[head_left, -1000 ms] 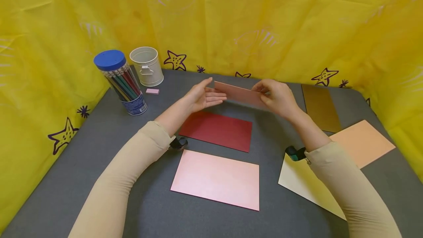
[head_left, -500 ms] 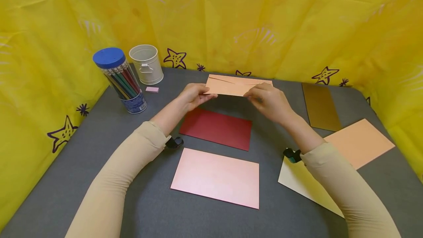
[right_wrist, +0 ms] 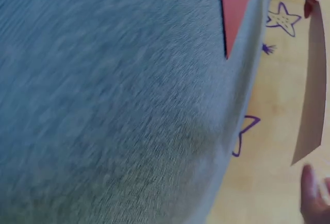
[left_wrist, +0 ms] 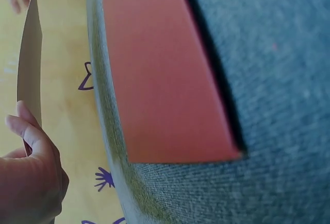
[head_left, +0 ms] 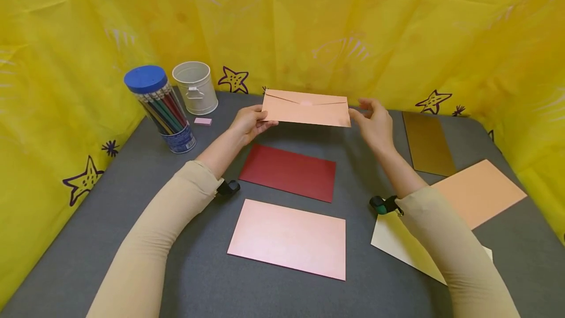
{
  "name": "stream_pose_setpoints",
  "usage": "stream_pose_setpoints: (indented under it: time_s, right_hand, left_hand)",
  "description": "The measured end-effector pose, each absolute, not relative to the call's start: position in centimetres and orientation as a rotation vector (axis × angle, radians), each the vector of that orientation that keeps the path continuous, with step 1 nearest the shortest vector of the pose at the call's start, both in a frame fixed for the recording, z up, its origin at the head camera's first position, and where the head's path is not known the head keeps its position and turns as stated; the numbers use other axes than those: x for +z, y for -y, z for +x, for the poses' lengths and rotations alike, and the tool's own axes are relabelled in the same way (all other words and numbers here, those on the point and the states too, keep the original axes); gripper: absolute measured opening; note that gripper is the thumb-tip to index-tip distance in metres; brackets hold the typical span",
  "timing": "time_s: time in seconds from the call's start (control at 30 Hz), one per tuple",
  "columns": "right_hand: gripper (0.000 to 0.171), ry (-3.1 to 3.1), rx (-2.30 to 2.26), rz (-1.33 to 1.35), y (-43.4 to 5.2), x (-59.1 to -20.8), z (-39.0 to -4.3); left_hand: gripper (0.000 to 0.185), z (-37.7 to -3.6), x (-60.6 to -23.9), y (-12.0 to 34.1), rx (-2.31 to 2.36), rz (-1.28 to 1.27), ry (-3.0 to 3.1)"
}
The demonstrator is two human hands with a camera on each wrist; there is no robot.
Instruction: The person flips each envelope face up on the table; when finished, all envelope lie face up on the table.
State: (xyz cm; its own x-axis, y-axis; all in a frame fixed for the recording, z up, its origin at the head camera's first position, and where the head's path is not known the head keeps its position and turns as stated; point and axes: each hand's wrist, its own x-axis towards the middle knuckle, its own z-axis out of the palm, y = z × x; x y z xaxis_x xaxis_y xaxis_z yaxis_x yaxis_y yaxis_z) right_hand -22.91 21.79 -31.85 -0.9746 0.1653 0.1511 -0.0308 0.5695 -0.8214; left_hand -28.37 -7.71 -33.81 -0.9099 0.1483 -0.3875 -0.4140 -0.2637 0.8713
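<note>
A peach envelope (head_left: 306,108) stands upright above the back of the grey table (head_left: 88,239), its closed flap side facing me. My left hand (head_left: 249,122) pinches its left end between thumb and fingers. My right hand (head_left: 375,120) hovers just off its right end with fingers relaxed. In the right wrist view a small gap shows between those fingers (right_wrist: 312,195) and the envelope (right_wrist: 312,95). In the left wrist view the envelope (left_wrist: 28,64) appears edge-on above my left hand (left_wrist: 28,175).
On the table lie a red envelope (head_left: 289,172), a pink one (head_left: 287,238), a cream one (head_left: 399,244), another peach one (head_left: 478,190) and a brown one (head_left: 428,142). A pencil tub (head_left: 161,109), white tin (head_left: 196,87) and pink eraser (head_left: 203,121) sit back left. Yellow cloth walls surround.
The envelope was turned from edge-on to flap side facing me, then rose and shifted left. My right hand let go of it and drew off to its right end.
</note>
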Motion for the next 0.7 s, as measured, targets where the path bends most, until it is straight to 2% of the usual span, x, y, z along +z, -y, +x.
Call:
stream_pose_setpoints:
  time_s: [0.1,0.23,0.4,0.7]
  right_hand:
    - [0.058,2.620,1.658,-0.204,-21.9,-31.9,-23.3]
    - [0.054,2.507,2.029,-0.209,-22.0,-32.4,-23.9]
    - [0.049,2.445,2.117,-0.253,-21.8,-32.6,-24.5]
    - [0.056,2.487,2.175,-0.242,-21.3,-33.3,-25.2]
  left_hand:
    - [0.047,-28.6,-34.0,7.9,2.210,-0.322,-1.684]
    - [0.047,-29.1,-34.1,8.3,2.191,-0.342,-1.730]
    - [0.048,-29.6,-34.5,8.8,2.197,-0.354,-1.821]
    - [0.038,-30.5,-35.1,9.7,2.113,-0.364,-2.038]
